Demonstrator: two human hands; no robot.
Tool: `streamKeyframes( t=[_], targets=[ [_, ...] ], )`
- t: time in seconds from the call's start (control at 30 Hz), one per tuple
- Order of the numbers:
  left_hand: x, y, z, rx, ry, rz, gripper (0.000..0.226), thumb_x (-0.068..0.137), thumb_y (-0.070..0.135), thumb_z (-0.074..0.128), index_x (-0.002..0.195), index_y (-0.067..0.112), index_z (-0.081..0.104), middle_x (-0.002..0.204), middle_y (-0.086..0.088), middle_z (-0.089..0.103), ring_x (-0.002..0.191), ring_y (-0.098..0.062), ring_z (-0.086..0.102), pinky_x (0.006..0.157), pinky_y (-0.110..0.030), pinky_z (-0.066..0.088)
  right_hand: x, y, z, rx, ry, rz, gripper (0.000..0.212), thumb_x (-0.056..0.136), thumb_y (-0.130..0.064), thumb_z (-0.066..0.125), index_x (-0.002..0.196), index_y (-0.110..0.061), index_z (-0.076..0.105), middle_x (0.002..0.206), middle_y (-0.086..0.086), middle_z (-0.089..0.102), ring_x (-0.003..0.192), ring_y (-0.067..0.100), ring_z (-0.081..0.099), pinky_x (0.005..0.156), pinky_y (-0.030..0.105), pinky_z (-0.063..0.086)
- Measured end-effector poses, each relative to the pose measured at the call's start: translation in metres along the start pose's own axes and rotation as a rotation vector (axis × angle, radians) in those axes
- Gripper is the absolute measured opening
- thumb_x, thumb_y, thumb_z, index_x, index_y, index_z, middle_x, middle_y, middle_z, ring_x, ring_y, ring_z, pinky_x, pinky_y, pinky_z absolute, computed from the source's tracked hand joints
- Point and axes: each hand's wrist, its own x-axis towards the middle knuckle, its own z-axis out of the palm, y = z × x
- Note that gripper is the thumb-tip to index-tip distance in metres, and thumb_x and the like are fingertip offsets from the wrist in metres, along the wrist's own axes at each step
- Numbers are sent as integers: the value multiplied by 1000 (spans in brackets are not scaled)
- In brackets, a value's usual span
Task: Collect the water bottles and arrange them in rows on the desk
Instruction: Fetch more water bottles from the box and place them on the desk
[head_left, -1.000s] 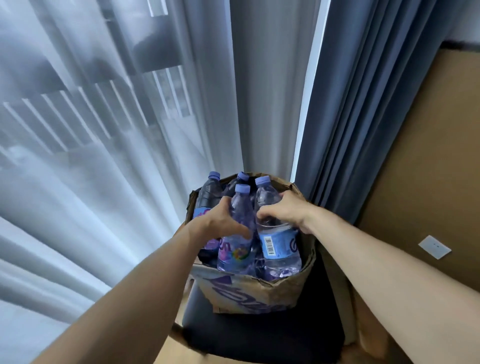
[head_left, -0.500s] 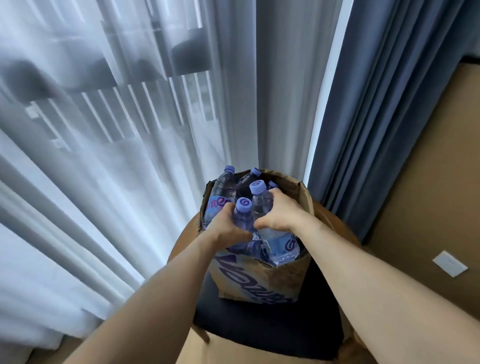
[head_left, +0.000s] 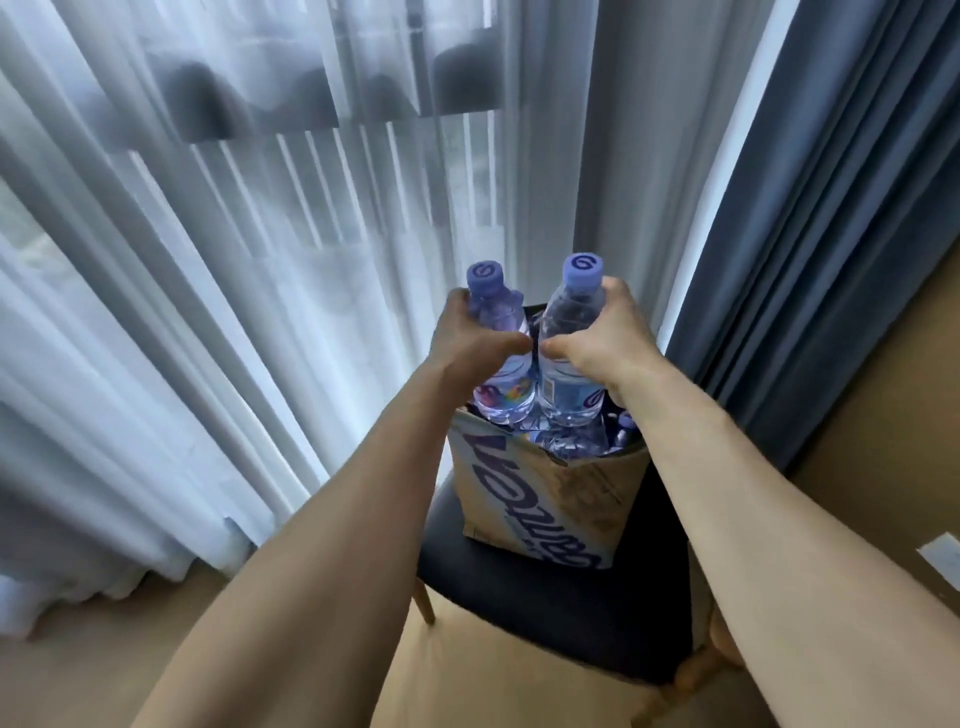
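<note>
Two bottles (head_left: 569, 317) held upright: left grip (head_left: 470, 343), right grip (head_left: 602, 338).

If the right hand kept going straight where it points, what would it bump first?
Probably the left bottle, held by the left hand. The right hand, gripping the right bottle, angles inward, and the two bottles nearly touch. Beyond hangs the curtain; depth is unclear.

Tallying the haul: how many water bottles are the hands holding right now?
2: left bottle in the left hand, right bottle in the right hand, both upright over the cardboard box. More bottles lie inside, partly hidden.
</note>
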Motion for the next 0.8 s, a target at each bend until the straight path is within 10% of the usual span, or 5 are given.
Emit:
streamKeyframes(
  t=[0.23, 0.8],
  targets=[
    [-56, -13, -81, 44, 308, -19, 48, 72, 10, 74, 110, 20, 46, 86, 11, 51, 92, -21, 57, 85, -34, 49, -36, -28, 48, 31, -155, -70, 63, 63, -13, 78, 118, -19, 47, 109, 1, 60, 100, 23, 59, 92, 41, 49],
    [-259, -127, -307, 37, 862, -293, 47, 74, 8, 73, 111, 18, 46, 91, 13, 52, 93, -15, 55, 78, -20, 39, -233, -108, 250, 91, -584, -231, 50, 76, -5, 68, 115, -28, 46, 102, -8, 56, 92, 12, 55, 82, 25, 43]
  ],
)
